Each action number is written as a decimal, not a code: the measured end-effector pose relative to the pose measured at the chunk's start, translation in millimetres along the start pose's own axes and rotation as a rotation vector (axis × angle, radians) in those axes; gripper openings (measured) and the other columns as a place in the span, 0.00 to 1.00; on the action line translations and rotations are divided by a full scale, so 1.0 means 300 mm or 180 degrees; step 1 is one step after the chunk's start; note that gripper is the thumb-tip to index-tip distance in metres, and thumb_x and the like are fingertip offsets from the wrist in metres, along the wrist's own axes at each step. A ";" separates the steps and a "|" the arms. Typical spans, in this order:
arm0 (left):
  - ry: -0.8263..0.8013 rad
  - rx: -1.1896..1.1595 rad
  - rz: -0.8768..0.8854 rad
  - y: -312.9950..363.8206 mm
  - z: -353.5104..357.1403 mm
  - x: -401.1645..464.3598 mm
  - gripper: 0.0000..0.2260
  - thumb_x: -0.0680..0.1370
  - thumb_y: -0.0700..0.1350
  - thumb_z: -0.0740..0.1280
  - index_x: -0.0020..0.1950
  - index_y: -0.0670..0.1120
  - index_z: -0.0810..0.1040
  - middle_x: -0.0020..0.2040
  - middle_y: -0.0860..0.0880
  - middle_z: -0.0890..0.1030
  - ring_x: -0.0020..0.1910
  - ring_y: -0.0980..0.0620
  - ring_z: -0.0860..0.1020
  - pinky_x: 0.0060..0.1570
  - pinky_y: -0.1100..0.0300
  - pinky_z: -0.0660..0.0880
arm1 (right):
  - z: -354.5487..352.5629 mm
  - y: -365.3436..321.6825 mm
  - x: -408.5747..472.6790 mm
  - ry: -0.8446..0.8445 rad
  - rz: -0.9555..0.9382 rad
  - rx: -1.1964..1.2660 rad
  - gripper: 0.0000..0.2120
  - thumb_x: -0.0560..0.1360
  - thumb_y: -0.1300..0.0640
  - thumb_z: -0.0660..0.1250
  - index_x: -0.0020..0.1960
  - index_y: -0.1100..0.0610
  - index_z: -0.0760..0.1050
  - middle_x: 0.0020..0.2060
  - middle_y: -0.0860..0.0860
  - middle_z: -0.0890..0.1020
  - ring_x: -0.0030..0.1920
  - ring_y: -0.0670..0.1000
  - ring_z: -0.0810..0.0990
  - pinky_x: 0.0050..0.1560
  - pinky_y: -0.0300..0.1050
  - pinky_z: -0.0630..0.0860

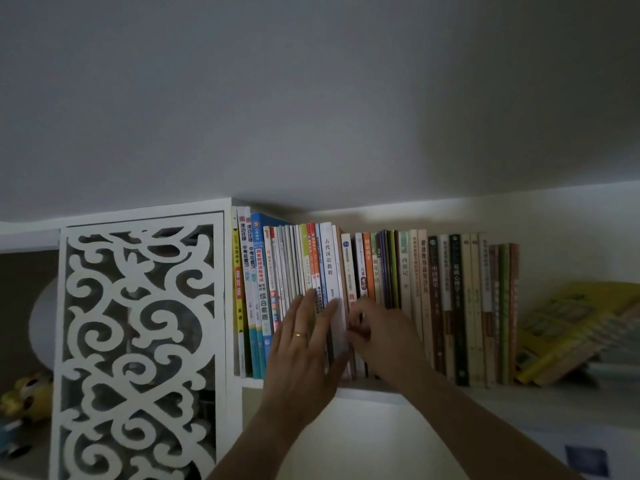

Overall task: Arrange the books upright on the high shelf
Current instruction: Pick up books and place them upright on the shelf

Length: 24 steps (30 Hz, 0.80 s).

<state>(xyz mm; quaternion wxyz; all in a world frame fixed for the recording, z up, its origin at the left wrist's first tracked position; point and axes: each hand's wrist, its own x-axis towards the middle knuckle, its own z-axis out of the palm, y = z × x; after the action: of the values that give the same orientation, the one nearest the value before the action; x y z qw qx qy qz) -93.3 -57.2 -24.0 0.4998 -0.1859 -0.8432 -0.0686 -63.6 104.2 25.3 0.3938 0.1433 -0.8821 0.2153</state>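
A long row of upright books point(433, 292) fills the high white shelf point(367, 393) from a white divider to about two thirds across. My left hand point(304, 344), wearing a ring, lies flat with straight fingers against the spines of the thin books and the white-spined book point(329, 261). My right hand point(381, 334) is just to its right, fingers curled around the lower spines of a thin book point(349, 265) beside the white one. A slanted pile of yellow and pale books point(571, 330) lies flat at the right end.
A white carved fretwork door point(138, 341) closes the compartment on the left. Further left, an open niche holds a pale round object point(43, 323) and a yellow toy point(27, 393). The ceiling sits close above the shelf. A lower shelf board runs below right.
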 end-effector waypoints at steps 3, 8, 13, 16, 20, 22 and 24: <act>0.0174 -0.0001 0.0269 0.031 -0.073 0.084 0.33 0.82 0.63 0.55 0.84 0.56 0.48 0.84 0.49 0.52 0.82 0.48 0.48 0.78 0.46 0.49 | -0.044 0.002 0.012 0.0314 -0.0212 -0.0119 0.26 0.81 0.46 0.64 0.75 0.42 0.56 0.43 0.47 0.84 0.39 0.43 0.83 0.43 0.41 0.82; 0.0292 -0.0110 0.0008 0.055 -0.192 0.305 0.30 0.80 0.63 0.52 0.81 0.51 0.60 0.80 0.48 0.62 0.79 0.46 0.58 0.76 0.44 0.64 | -0.210 -0.053 0.214 0.0111 -0.0376 0.0390 0.43 0.76 0.59 0.72 0.80 0.40 0.50 0.35 0.51 0.83 0.31 0.47 0.82 0.39 0.48 0.83; 0.0173 -0.0001 0.0018 0.056 -0.149 0.253 0.28 0.84 0.54 0.59 0.83 0.55 0.54 0.84 0.50 0.48 0.82 0.50 0.42 0.73 0.52 0.53 | -0.241 -0.063 0.329 -0.0304 -0.0447 0.0634 0.35 0.72 0.61 0.76 0.71 0.42 0.65 0.60 0.50 0.81 0.39 0.52 0.85 0.36 0.51 0.85; 0.0235 -0.0231 -0.0005 0.058 -0.120 0.226 0.27 0.85 0.52 0.56 0.84 0.55 0.51 0.84 0.53 0.43 0.82 0.54 0.38 0.73 0.54 0.52 | -0.236 -0.048 0.360 -0.0411 -0.0486 0.0547 0.34 0.70 0.60 0.78 0.66 0.39 0.64 0.53 0.51 0.82 0.34 0.51 0.85 0.31 0.49 0.84; 0.0033 -0.0352 -0.0232 0.078 -0.140 0.226 0.27 0.85 0.53 0.53 0.83 0.57 0.48 0.83 0.56 0.39 0.81 0.56 0.35 0.74 0.54 0.55 | -0.231 -0.058 0.334 -0.0296 -0.0567 0.0121 0.33 0.76 0.53 0.74 0.73 0.40 0.59 0.49 0.51 0.84 0.36 0.49 0.85 0.39 0.49 0.85; -0.0072 -0.0299 -0.0385 0.114 -0.170 0.235 0.26 0.86 0.52 0.55 0.83 0.57 0.50 0.84 0.55 0.42 0.82 0.54 0.39 0.77 0.49 0.57 | -0.229 -0.053 0.269 -0.0118 -0.0621 -0.0127 0.38 0.78 0.52 0.70 0.79 0.41 0.50 0.43 0.49 0.82 0.34 0.47 0.80 0.35 0.43 0.78; -0.0043 -0.0264 -0.0559 0.175 -0.200 0.240 0.24 0.86 0.53 0.54 0.82 0.57 0.54 0.84 0.52 0.49 0.83 0.50 0.46 0.78 0.45 0.57 | -0.234 -0.020 0.182 -0.0126 -0.0627 -0.0126 0.40 0.81 0.53 0.67 0.81 0.43 0.43 0.35 0.48 0.78 0.30 0.46 0.76 0.30 0.40 0.71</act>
<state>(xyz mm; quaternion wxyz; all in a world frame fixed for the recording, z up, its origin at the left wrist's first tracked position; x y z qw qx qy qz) -55.2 -9.4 64.1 0.4780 -0.1322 -0.8560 -0.1457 -52.0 129.1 110.2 0.3982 0.2259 -0.8754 0.1551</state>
